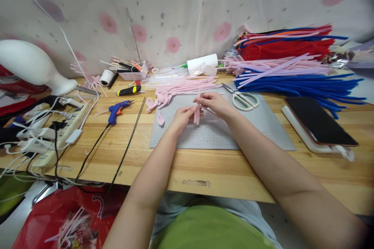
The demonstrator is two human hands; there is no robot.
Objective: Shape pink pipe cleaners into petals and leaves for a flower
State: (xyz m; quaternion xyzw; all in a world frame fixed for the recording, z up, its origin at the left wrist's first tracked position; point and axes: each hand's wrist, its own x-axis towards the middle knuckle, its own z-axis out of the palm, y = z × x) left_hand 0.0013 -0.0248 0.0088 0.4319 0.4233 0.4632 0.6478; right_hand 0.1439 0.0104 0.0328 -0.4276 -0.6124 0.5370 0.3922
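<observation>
Above the grey cutting mat (222, 140), my left hand (184, 118) is closed on pink pipe cleaners (197, 116) held upright in a small bunch. My right hand (214, 104) pinches the upper part of the same pink pipe cleaners, close beside the left. Pink petal shapes (164, 100) made of pipe cleaner lie at the mat's left edge, with a single petal (160, 119) apart from them. Scissors with pale green handles (245, 102) rest on the mat to the right of my hands. Loose pink pipe cleaners (187, 85) lie behind the mat.
Blue (292, 85) and red pipe cleaner bundles (286, 49) are stacked back right. A phone (321, 120) lies on a white device at right. A blue glue gun (117, 111), a utility knife (129, 90), a power strip (62, 136) and a foam head (32, 64) occupy the left.
</observation>
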